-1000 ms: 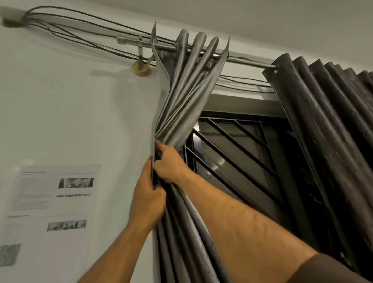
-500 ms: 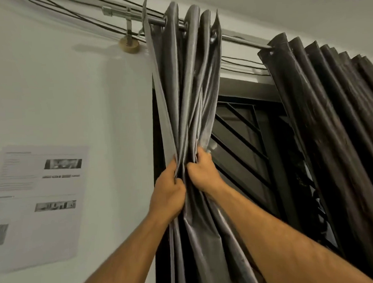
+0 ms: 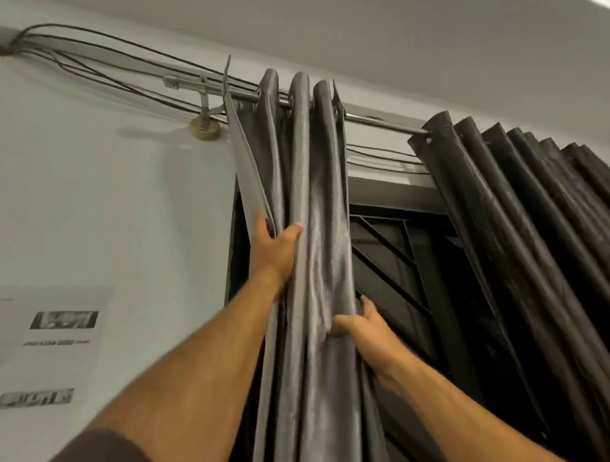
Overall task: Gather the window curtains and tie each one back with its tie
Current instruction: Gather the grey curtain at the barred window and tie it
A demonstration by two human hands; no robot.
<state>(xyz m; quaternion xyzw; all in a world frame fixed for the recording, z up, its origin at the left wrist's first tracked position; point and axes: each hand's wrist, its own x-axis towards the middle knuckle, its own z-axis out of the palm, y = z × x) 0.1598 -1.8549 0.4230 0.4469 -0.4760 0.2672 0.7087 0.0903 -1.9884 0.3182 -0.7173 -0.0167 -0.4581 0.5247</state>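
A shiny grey left curtain (image 3: 312,195) hangs bunched in folds from the metal rod (image 3: 375,119). My left hand (image 3: 274,253) grips its left folds high up, thumb across the front. Lower down, my right hand (image 3: 360,328) pinches the curtain's right edge. A darker right curtain (image 3: 508,220) hangs pleated on the same rod, apart from both hands. No tie shows in view.
Behind the curtains is a dark window grille (image 3: 397,261). Black cables (image 3: 110,53) run along the wall above the rod and its bracket (image 3: 204,124). Printed papers (image 3: 51,336) are stuck on the white wall at left.
My hands have separated: the left one climbed higher on the left folds, the right one dropped lower on the right edge. The view tilted upward.
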